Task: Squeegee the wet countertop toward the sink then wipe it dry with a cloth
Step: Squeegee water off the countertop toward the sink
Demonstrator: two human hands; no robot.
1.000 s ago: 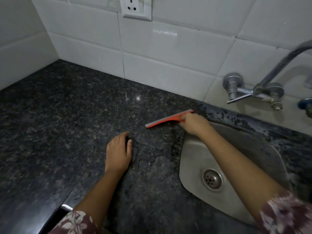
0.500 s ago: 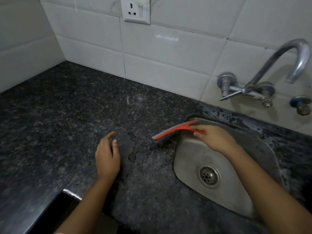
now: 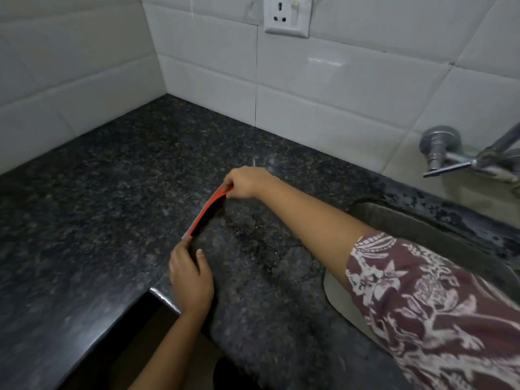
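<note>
Moved: the right hand (image 3: 247, 182) and the squeegee (image 3: 206, 211) were at the sink's left rim half a second ago; now they are out over the middle of the countertop, on the far side of the water from the sink. The left hand has stayed flat on the stone.
Countertop (image 3: 112, 206): dark speckled stone, running into the back left corner where the two tiled walls meet.
Wall tiles (image 3: 337, 94): white, along the back and left edges of the countertop.
Sink (image 3: 439, 229): steel, set into the right end of the countertop, partly covered by the right arm.
Sleeve (image 3: 436, 311): maroon with a white print, on the right arm, which reaches across the sink's left rim.
Tap (image 3: 450, 156): chrome, on the back wall above the sink.
Left hand (image 3: 191, 280): palm down near the front edge, fingers straight and relaxed, holding nothing; its fingertips lie just by the squeegee's near end, and I cannot tell whether they touch it.
Right hand: fingers and thumb pinch the squeegee's far end.
Squeegee: orange with a grey blade, bowed, its near end down on the stone, just left of the water.
Water (image 3: 261, 243): thin puddle between the squeegee and the sink.
Socket (image 3: 287, 15): white, high on the back wall.
</note>
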